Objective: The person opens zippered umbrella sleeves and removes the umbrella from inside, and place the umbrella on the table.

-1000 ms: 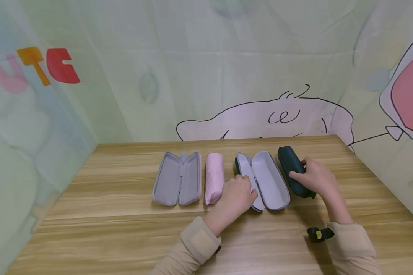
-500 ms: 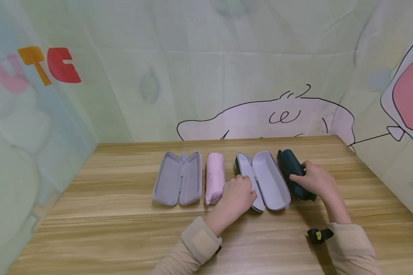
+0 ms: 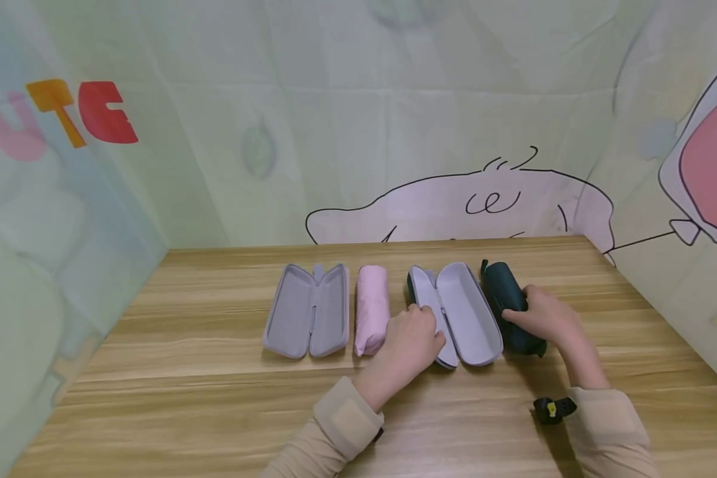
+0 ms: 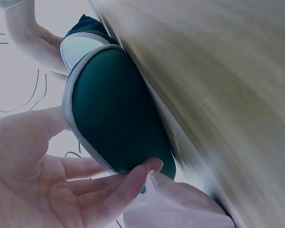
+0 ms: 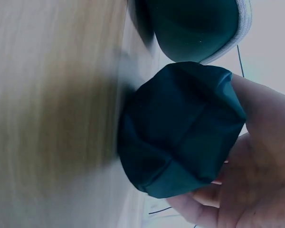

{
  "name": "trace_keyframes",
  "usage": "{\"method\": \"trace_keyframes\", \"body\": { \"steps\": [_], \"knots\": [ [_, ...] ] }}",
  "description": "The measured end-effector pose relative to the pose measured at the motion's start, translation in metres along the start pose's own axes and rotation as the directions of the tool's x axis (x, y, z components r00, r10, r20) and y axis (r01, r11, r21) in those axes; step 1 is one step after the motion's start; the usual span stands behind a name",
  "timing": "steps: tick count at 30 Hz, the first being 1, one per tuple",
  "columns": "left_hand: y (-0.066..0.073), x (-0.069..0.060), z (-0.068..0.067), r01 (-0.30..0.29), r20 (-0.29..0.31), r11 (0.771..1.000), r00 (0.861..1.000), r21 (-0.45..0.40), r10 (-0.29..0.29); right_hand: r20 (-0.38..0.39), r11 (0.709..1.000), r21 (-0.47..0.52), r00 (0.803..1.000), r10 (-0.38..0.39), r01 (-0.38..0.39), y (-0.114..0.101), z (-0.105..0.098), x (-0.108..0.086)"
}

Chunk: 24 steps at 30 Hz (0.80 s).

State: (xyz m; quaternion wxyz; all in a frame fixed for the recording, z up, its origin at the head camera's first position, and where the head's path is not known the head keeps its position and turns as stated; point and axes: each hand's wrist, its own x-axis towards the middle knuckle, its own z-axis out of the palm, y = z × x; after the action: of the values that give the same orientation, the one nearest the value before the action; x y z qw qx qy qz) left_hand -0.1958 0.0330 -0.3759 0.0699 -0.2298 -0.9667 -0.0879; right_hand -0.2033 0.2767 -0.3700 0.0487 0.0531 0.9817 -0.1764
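Toward the right of the table lies a dark green folded umbrella in a fabric sleeve, a small loop at its far end. My right hand grips it from the right, thumb across the top. In the right wrist view the umbrella's gathered near end faces the camera. Just left of it, an open hard case shows its pale lining and dark green shell. My left hand holds the left half of this case by its edge, with fingertips against the shell.
A pink folded umbrella lies just left of my left hand. Farther left an open case with grey lining rests on the wooden table. A printed cloth backdrop rises behind the table.
The dark green umbrella has slid slightly toward me and turned a little under my right hand. My left hand and the cases have stayed in place.
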Motion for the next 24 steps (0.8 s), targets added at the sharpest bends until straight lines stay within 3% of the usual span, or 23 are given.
{"method": "trace_keyframes", "body": {
  "steps": [8,15,24],
  "knots": [
    [-0.001,0.001,0.000,-0.004,-0.015,1.000,1.000,0.011,0.004,0.042,0.999,0.020,0.999,-0.030,0.029,-0.001,-0.001,-0.001],
    [-0.001,0.000,0.000,-0.004,-0.031,1.000,1.000,0.015,0.005,0.051,1.000,0.029,0.999,-0.005,0.004,-0.002,-0.001,-0.001],
    [-0.006,-0.001,-0.010,-0.005,-0.073,1.000,0.997,0.005,0.005,-0.085,0.999,0.034,0.996,0.005,-0.002,-0.009,-0.004,-0.003]
  ]
}}
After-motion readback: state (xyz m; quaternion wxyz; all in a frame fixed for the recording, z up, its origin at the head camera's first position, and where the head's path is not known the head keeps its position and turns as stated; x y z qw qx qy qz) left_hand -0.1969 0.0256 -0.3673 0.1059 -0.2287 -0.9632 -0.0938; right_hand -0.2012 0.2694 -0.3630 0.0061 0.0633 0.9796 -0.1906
